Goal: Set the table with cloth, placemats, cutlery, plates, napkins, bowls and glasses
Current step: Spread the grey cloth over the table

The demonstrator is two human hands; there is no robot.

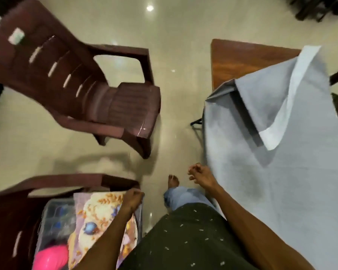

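**Placemat at the chair, cloth on the table**

Our left hand (133, 198) pinches the floral placemat (98, 217) lying on the near chair (12, 211). Our right hand (200, 175) hangs loosely curled, grasping nothing, beyond that chair, just beside the grey cloth (281, 152) draping the table (242, 61).

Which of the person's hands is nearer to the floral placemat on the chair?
Left. The left hand grips the floral placemat's top edge; the right hand hangs apart, beside the grey tablecloth.

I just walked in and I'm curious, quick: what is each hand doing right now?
Left hand: grips the edge of the floral printed placemat in the clear plastic bin.
Right hand: holds nothing, fingers loosely curled.
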